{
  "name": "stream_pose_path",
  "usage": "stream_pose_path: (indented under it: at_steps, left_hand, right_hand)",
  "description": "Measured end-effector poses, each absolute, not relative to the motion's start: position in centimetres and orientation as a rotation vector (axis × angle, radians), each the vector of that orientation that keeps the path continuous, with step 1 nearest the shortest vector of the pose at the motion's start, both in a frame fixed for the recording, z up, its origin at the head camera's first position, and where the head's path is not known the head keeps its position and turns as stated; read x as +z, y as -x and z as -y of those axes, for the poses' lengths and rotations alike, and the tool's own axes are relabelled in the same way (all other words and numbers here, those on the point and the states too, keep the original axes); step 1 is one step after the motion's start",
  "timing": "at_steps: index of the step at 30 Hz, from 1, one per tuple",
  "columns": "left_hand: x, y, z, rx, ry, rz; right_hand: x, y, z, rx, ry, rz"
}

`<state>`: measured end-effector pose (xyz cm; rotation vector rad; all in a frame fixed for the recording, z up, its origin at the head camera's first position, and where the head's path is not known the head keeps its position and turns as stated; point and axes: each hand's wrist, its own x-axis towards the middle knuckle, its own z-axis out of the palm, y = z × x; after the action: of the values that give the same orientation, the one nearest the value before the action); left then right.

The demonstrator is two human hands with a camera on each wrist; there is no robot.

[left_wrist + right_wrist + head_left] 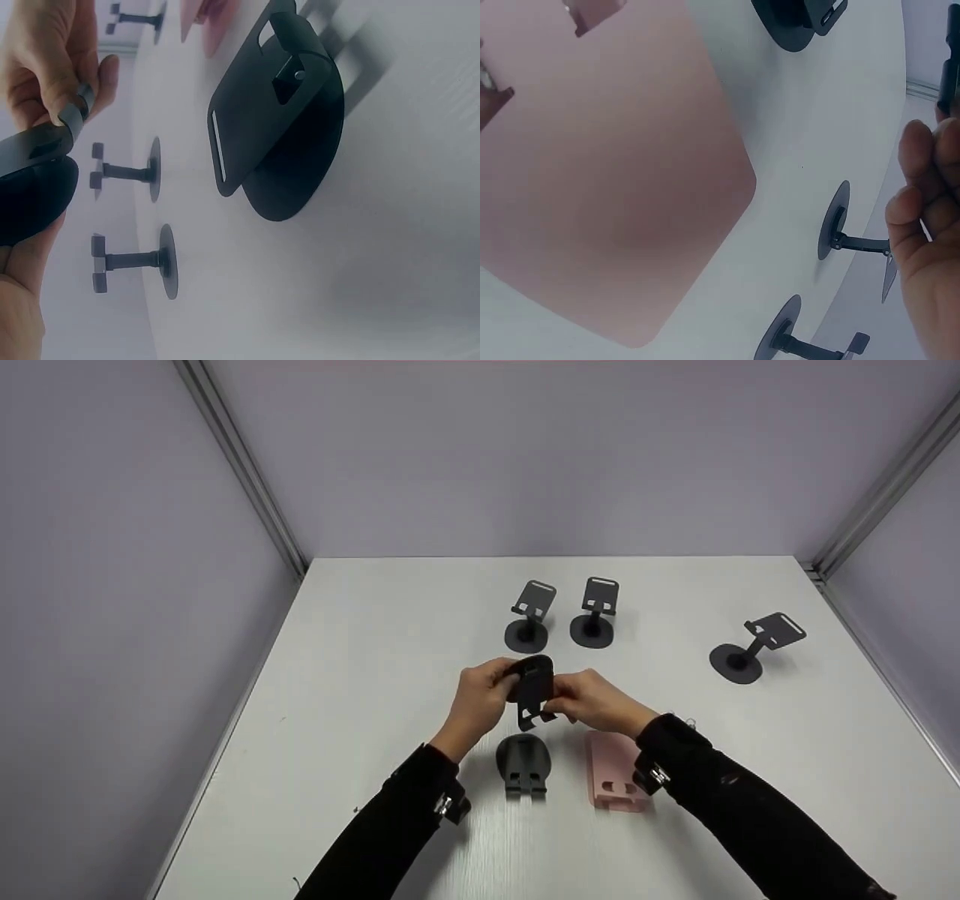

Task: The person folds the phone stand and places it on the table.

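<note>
a person is holding a black phone stand (535, 686) above the table (360, 675), keeping it between both hands. the left hand (480, 696) is gripping the rounded base, with thumb and fingers closing on its edge. the right hand (592, 701) is pinching the narrow plate from the other side, its fingertips resting near the two little hooks at the plate's lower end. both grips are looking narrow, with the stand filling them. the plate is pointing its hooked end toward the person.

just below the hands, a folded dark stand (523, 761) is lying on the table, its plate resting low over its oval base and its hooks facing the person. beside it on the right, a pink stand (613, 769) is lying, with the right wrist partly covering it; in the right wrist view its flat surface is filling much of the left side.

beyond the hands, a left back stand (534, 598) and a right back stand (601, 594) are standing near each other, their plates tilting on short stems. well apart on the right, a third stand (777, 630) is standing with its plate leaning outward. black sleeves (382, 825) are covering both forearms, and a pale wall (540, 457) is rising behind the table.
</note>
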<state>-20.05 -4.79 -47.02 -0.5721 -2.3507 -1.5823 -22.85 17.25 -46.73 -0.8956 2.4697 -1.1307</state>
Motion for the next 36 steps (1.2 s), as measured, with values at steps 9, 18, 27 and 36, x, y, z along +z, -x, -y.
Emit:
stream_pose_path:
  at_steps: [9, 18, 27, 36]
  left_hand:
    - [-46.9, 19.9, 4.7, -1.677, 0.541, 2.372]
    - [-46.8, 19.8, 4.8, -1.833, 0.476, 2.422]
    - [-46.8, 20.0, 5.0, -1.795, 0.471, 2.423]
    - [-46.6, 20.4, 5.3, -1.792, 0.437, 2.416]
  right_hand:
    - [-47.2, 22.9, -17.3, -1.14, 0.923, -2.485]
    - [-47.7, 22.2, -17.1, -1.149, 0.905, -2.554]
    - [-48.0, 22.0, -16.8, -1.185, 0.869, -2.551]
    - [-47.8, 22.1, -16.5, -1.193, 0.866, -2.569]
